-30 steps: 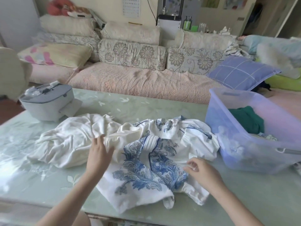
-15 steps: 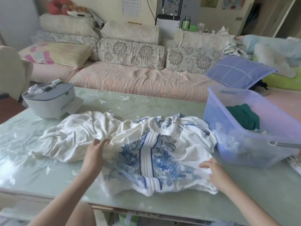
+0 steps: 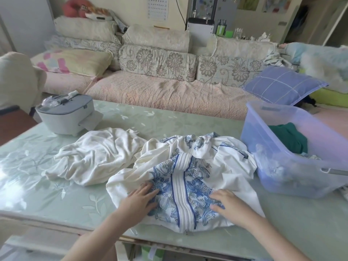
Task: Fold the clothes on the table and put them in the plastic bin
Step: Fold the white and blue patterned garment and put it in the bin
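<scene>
A white garment with a blue floral print and a zip [image 3: 185,178] lies bunched at the front middle of the table. My left hand [image 3: 138,201] rests flat on its left printed part, fingers spread. My right hand [image 3: 228,203] lies flat on its right printed part. A plain white garment [image 3: 96,157] lies crumpled to the left, apart from both hands. The translucent blue plastic bin [image 3: 278,166] stands at the right, with a dark green garment [image 3: 288,138] and pale clothes inside.
A grey lidded appliance [image 3: 66,114] stands at the table's back left. The pale green glass table [image 3: 56,194] shows bare surface at the front left. A sofa with cushions [image 3: 158,87] and a blue checked pillow [image 3: 282,83] runs behind the table.
Both hands have moved inward and toward me, from the garment's side edges onto its printed front near the zip. The printed garment now lies flatter and closer to the front edge.
</scene>
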`<state>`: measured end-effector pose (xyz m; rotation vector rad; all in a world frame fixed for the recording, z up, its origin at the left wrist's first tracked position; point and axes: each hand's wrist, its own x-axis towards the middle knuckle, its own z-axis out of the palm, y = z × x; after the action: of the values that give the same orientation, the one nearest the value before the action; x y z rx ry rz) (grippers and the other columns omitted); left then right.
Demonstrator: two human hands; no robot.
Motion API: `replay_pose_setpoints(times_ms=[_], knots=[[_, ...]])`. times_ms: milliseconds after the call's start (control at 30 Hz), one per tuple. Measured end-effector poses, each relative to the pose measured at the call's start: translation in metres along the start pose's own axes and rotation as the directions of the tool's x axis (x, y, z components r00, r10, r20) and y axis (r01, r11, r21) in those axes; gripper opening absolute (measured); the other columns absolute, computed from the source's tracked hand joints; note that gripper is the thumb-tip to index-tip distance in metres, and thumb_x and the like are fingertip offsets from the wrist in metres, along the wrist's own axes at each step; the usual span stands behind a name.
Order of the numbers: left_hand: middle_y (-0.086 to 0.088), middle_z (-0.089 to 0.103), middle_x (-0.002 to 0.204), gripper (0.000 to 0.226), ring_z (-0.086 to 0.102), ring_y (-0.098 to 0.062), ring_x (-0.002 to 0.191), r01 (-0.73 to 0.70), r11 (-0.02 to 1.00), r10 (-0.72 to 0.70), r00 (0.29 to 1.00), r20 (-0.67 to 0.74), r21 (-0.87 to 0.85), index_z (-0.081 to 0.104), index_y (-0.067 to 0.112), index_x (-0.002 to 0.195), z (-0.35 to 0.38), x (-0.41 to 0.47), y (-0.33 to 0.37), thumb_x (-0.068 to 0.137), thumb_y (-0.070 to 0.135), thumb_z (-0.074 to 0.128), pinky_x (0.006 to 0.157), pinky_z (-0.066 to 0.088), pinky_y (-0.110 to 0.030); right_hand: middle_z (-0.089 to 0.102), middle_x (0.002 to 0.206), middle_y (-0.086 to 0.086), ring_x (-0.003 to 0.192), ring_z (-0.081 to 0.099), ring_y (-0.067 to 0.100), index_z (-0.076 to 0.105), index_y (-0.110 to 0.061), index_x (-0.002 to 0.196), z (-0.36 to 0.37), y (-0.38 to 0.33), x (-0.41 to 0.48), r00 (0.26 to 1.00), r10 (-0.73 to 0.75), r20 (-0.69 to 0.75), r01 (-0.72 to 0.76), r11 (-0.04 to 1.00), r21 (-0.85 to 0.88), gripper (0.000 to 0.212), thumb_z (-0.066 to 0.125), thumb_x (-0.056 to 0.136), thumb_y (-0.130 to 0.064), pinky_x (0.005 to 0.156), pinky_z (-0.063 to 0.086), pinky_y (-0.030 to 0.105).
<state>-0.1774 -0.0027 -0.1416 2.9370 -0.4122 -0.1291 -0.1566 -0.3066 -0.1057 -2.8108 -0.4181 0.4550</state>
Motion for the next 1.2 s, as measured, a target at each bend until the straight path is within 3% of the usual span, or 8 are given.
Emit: replay_pose_setpoints(times_ms=[133,200,300,633,800,933,1033,1200], knots=[[0.0,0.059,0.129,0.065,0.058,-0.015,0.112,0.035,0.977,-0.046,0.998,-0.047,-0.21,0.062,0.024,0.121,-0.013,0.007,-0.014,0.086,0.065,0.027,0.095,0.047,-0.026,0.048,0.059,0.0,0.053,0.043,0.013,0.051,-0.018,0.065,-0.024,-0.014,0.001,0.999,0.037,0.017,-0.035,0.993,-0.115,0.04,0.047,0.095,-0.044,0.053,0.032,0.026],[0.002,0.069,0.11,0.038,0.065,-0.012,0.093,-0.035,0.971,-0.045,0.944,-0.325,-0.235,0.07,0.021,0.108,-0.021,0.015,-0.023,0.091,0.046,0.047,0.084,0.052,-0.021,0.065,0.07,0.002,0.053,0.046,0.01,0.063,-0.014,0.077,-0.04,-0.02,0.016,0.998,0.027,-0.05,-0.027,1.0,-0.001,0.033,0.05,0.095,-0.038,0.059,0.046,0.029],[0.001,0.062,0.12,0.028,0.056,-0.018,0.111,0.056,0.961,-0.196,0.829,-0.524,-0.27,0.065,0.019,0.117,-0.033,0.032,-0.034,0.09,0.018,0.061,0.094,0.046,-0.033,0.07,0.084,-0.006,0.07,0.061,0.01,0.068,-0.019,0.09,-0.067,-0.043,0.06,0.984,-0.017,-0.177,0.054,0.977,0.208,0.017,0.055,0.093,-0.029,0.074,0.052,0.032],[0.011,0.064,0.093,0.039,0.06,-0.009,0.08,0.359,0.705,-0.555,0.817,-0.159,-0.612,0.053,0.027,0.115,-0.021,0.08,-0.055,0.085,0.052,0.057,0.071,0.053,-0.027,0.059,0.127,0.004,0.113,0.058,0.02,0.058,-0.013,0.126,-0.065,-0.125,0.243,0.992,-0.099,-0.073,0.111,0.975,0.194,0.045,0.068,0.084,-0.025,0.088,0.042,0.025],[0.007,0.059,0.077,0.009,0.058,-0.019,0.077,0.325,0.675,-0.592,0.775,-0.222,-0.662,0.056,0.024,0.095,-0.033,0.095,-0.06,0.088,0.029,0.056,0.065,0.045,-0.032,0.061,0.1,0.004,0.069,0.061,0.021,0.054,-0.018,0.111,-0.056,-0.127,0.285,0.942,-0.086,0.325,0.087,0.996,0.01,0.039,0.075,0.078,-0.02,0.057,0.049,0.03],[-0.004,0.062,0.079,0.015,0.057,-0.024,0.077,0.194,0.591,-0.637,0.708,-0.305,-0.783,0.055,0.014,0.095,-0.046,0.106,-0.065,0.096,0.024,0.045,0.066,0.041,-0.036,0.059,0.066,0.006,0.053,0.056,0.021,0.051,-0.019,0.071,-0.062,-0.132,0.297,0.986,-0.159,0.059,0.151,0.982,0.109,0.021,0.064,0.087,-0.017,0.045,0.041,0.024],[0.001,0.056,0.072,0.021,0.052,-0.012,0.068,0.052,0.485,-0.68,0.651,-0.338,-0.873,0.054,0.014,0.091,-0.054,0.108,-0.07,0.1,0.024,0.039,0.06,0.037,-0.017,0.063,0.074,0.015,0.049,0.063,0.028,0.056,-0.01,0.086,-0.081,-0.161,0.305,0.979,-0.097,-0.179,0.187,0.772,0.607,0.012,0.05,0.096,-0.009,0.039,0.05,0.03],[0.004,0.06,0.083,0.022,0.052,-0.008,0.076,-0.169,0.252,-0.839,0.452,-0.302,-0.953,0.059,0.017,0.095,-0.068,0.099,-0.092,0.1,0.021,0.038,0.073,0.04,-0.025,0.062,0.09,0.019,0.068,0.065,0.031,0.055,-0.005,0.105,-0.095,-0.249,0.324,0.914,-0.249,-0.32,0.406,0.54,0.738,0.02,0.041,0.096,0.005,0.053,0.059,0.034]])
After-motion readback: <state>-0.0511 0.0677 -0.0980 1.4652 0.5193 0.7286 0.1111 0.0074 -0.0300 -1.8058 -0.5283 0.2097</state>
